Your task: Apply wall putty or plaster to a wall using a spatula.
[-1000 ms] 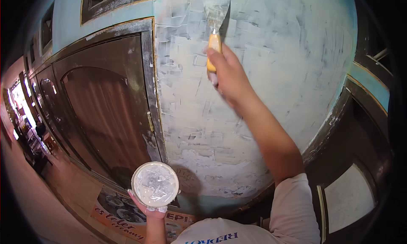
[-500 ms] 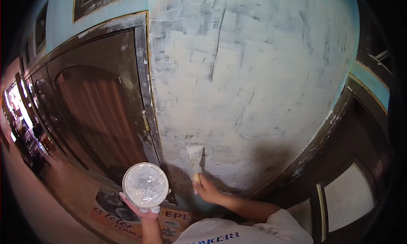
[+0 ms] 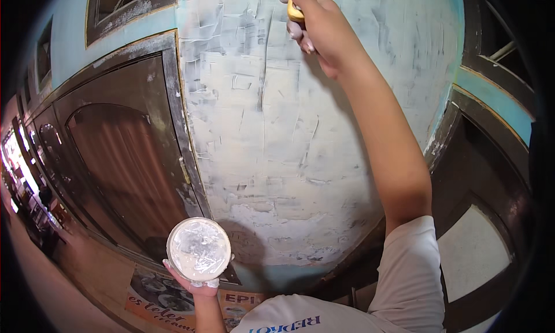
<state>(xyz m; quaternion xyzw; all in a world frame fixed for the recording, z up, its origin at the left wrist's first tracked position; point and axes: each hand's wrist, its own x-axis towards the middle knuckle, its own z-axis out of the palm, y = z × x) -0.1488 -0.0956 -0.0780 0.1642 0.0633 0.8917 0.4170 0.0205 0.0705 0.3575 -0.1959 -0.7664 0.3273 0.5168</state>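
My left hand [image 3: 193, 285] supports a round white tub [image 3: 199, 249] from below, its fingers wrapped around the base. White putty is smeared inside the tub, and some clings to my fingers. Raised high at the top edge of the view, my right hand [image 3: 324, 29] grips a putty knife [image 3: 295, 11] by its yellow handle. The blade is out of the picture. White paste also marks the right fingertips. Behind both hands stands the wall [image 3: 260, 136], coated in uneven white strokes with grey-blue patches showing through.
A brown wooden door [image 3: 124, 142] with a curtained panel stands left of the wall. Another dark door frame [image 3: 457, 130] is at the right, with a pale panel [image 3: 475, 253] low down. A printed banner [image 3: 156, 295] lies below the tub.
My right hand has swept up from low on the wall to the top of the view with the putty knife. The left hand and tub have stayed nearly in place.
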